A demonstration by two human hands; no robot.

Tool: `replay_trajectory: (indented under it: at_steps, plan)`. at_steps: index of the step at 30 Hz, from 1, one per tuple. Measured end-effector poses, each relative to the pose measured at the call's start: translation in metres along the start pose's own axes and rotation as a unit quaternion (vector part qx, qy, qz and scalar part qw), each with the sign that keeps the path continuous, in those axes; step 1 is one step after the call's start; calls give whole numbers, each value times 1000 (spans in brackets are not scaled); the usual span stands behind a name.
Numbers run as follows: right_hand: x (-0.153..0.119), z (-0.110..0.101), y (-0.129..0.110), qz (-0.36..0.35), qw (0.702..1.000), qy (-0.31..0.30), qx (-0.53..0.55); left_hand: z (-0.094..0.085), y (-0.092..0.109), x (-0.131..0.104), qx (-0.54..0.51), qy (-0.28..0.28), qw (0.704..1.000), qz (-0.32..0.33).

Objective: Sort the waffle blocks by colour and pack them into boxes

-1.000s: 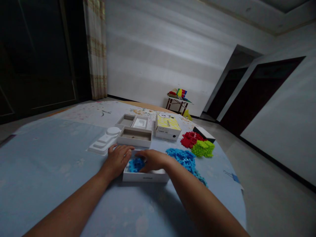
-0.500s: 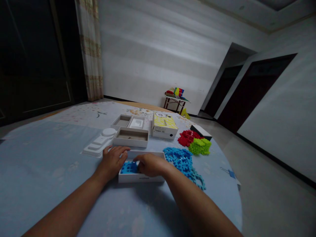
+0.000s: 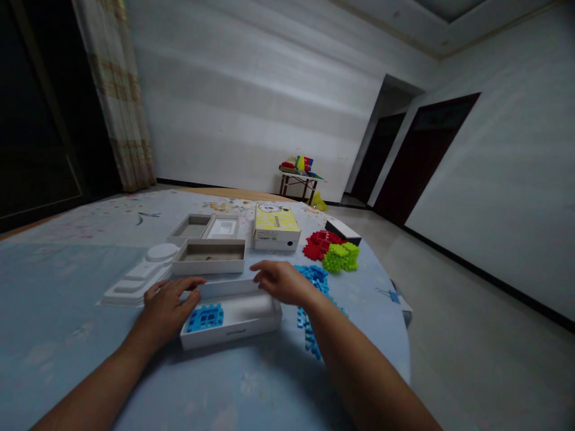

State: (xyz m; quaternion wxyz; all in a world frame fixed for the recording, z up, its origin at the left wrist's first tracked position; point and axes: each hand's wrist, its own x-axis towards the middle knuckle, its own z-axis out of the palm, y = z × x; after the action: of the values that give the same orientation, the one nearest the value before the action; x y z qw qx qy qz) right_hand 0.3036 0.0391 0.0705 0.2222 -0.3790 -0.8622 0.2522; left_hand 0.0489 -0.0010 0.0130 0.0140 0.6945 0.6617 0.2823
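Observation:
A long white box [image 3: 233,333] lies open in front of me, with flat blue pieces [image 3: 205,317] at the left end of its floor. My left hand [image 3: 173,304] rests on the box's left end, fingers apart and holding nothing. Over the right part of the far wall is my right hand [image 3: 281,281], its fingers loosely bent and apart, with nothing visible in them. To the right, partly behind my right forearm, is a pile of blue interlocking pieces [image 3: 309,326]. Red pieces [image 3: 320,244] and lime-green pieces [image 3: 341,257] are heaped farther back.
Beyond the long box are an open white box [image 3: 209,265], a grey-lined tray [image 3: 191,226] and a yellow-and-white box [image 3: 276,227]. White plastic trays [image 3: 139,275] lie at left. A black-and-white box [image 3: 344,231] and a blue clip [image 3: 393,296] are at right.
My right hand has lifted out of the box and moved to its far wall. The blue pieces inside now show fully. The view has shifted, and the long box sits more tilted.

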Motion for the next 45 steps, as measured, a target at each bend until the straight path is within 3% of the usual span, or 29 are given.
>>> replay_trajectory:
  at_steps: [3,5,8,12,20,25,31,38,45]
  plan:
    - [-13,-33,39,55,990,124,-34,-1,-1,0,10,-2,1000,0]
    - [-22,-50,66,95,977,169,-87,-1,-1,1,10,-1,1000,3]
    - [-37,-63,99,148,965,159,-143,0,-2,2,5,2,1000,-1]
    - [-51,-58,123,190,958,124,-176,2,-5,5,1,7,1000,-6]
    - [-55,-51,126,177,960,131,-174,9,-19,5,-11,1,1000,-8]
    - [-60,-57,112,125,969,138,-160,7,-14,6,-23,-4,999,-31]
    - [-67,-61,94,75,988,95,-98,3,-11,7,-26,-10,999,-38]
    - [-68,-63,106,65,995,68,-29,6,-16,6,-26,-18,999,-38]
    - [-70,-59,117,114,992,47,33,7,-18,8,-21,-19,999,-38]
